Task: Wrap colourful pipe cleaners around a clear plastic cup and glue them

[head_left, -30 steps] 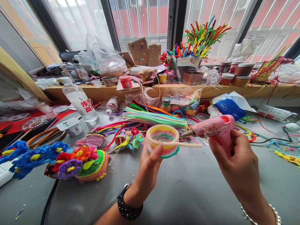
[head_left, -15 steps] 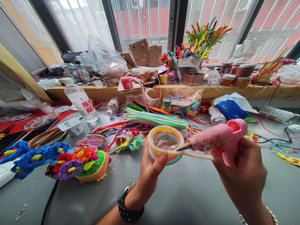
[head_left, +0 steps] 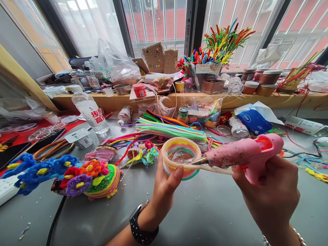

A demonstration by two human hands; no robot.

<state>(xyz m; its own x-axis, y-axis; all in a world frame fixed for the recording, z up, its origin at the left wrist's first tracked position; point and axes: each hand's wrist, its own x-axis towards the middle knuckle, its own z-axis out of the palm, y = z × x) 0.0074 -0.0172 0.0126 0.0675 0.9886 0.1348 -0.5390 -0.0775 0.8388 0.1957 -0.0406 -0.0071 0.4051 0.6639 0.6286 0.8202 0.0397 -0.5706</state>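
My left hand is closed around a round, clear-bottomed cup wrapped in pastel pipe cleaners of cream, yellow, pink and green. Its thumb presses on the near side of the rim. From there a loose cream pipe cleaner stretches right towards my right hand. That hand grips a pink hot glue gun by its handle. The metal nozzle points left, at the cup's rim beside my left thumb, close to the cream strand. Whether my right fingertips also pinch the strand's end, I cannot tell.
Left lie pipe-cleaner flowers and a decorated green-yellow dome. Behind the cup is a bundle of pipe cleaners. A water bottle stands back left; a blue tissue pack lies back right. Jars line the sill.
My right hand and the glue gun have shifted slightly right, and the nozzle has slid a little left along the rim. The left hand and cup stay nearly still.
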